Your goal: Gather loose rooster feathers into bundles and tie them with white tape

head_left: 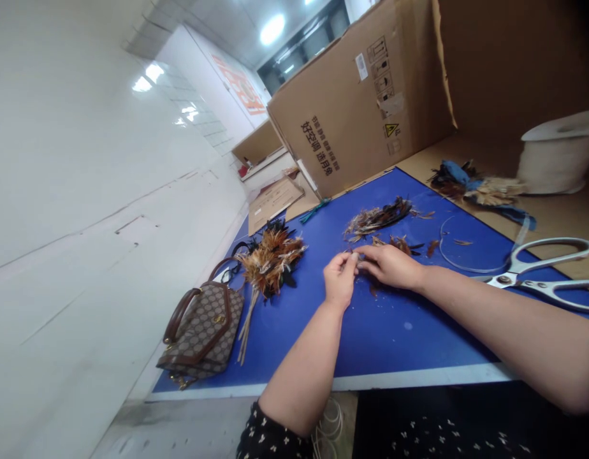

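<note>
Tabletop (275,335) was plain blue, near edge (419,378) pale grey. Left feather bunch (270,258) was orange-brown and black — stems (247,325) beige. Far feather pile (380,217) ran tan to near-black. Left handbag (199,328) had a repeating brown-on-tan pattern, brown handle (180,312), gold clasp (219,319). Far-right bundle (486,189) mixed brown, cream, bright blue; spool (552,159) was off-white, scissors (510,274) silver. Carton (366,137) was brown, black print (318,143), yellow triangle (391,131). Near sleeve (270,440) was black — small white motifs.

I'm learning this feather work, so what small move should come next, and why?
Perhaps the right hand should reach for the small feather pile just beyond it: that lies nearest on the blue tabletop, and the left hand, meeting it, could steady anything held, though that's too small to tell.
</note>
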Demonstrator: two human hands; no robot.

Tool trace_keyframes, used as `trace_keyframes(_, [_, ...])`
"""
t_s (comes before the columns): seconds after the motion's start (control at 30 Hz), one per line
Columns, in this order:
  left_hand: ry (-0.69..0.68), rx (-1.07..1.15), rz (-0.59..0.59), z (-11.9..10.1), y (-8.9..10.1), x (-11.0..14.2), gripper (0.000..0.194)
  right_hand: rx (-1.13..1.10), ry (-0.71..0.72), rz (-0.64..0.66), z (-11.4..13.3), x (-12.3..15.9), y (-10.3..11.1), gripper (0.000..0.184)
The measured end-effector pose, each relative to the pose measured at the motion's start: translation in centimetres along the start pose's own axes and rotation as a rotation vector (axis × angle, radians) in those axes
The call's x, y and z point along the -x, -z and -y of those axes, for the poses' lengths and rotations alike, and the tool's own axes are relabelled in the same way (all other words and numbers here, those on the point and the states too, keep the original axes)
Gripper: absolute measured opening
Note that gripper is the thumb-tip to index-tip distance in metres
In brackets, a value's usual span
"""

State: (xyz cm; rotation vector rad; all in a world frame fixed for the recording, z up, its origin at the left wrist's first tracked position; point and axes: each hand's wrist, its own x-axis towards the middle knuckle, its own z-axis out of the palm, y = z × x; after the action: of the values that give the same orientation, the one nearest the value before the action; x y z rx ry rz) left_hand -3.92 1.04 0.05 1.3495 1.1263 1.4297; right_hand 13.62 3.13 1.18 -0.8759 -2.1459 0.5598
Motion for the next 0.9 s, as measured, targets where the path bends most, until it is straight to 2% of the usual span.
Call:
trace_keyframes(0.17, [0.021, 0.028, -0.097, 0.5, 0.2, -0.5, 0.044, 0.167, -0.087, -0.033, -0.2, 0.1, 0.1, 0.031])
trace_keyframes(0.3, [0.048, 0.06, -0.115, 0.8, 0.2, -0.7, 0.045, 0.203, -0.109, -0.02, 0.0, 0.2, 0.1, 0.021])
trace_keyframes(0.4, [0.056, 0.054, -0.083, 0.7, 0.1, -0.6, 0.044, 0.2, -0.1, -0.01, 0.4, 0.2, 0.2, 0.011])
trace_keyframes(0.47, [0.045, 0.045, -0.08, 0.5, 0.0, -0.5, 0.044, 0.178, -0.098, -0.014, 0.6, 0.2, 0.2, 0.014])
trace_keyframes(0.63, [0.009, 0.047, -0.162, 0.5, 0.2, -0.6, 0.041, 0.068, -0.154, -0.099, 0.7, 0.0, 0.5, 0.019])
trace_keyframes(0.7, [-0.02, 0.004, -0.113, 0.6, 0.5, -0.6, 0.037, 0.009, -0.187, -0.15, 0.5, -0.1, 0.6, 0.022])
trace_keyframes(0.8, [-0.146, -0.145, 0.025, 0.8, 0.9, -0.6, 0.033, -0.084, -0.218, -0.213, 0.4, -0.3, 0.6, 0.024])
trace_keyframes(0.9, [-0.239, -0.191, 0.019, 0.8, 1.0, -0.5, 0.037, -0.182, -0.211, -0.224, 0.4, -0.3, 0.4, 0.025])
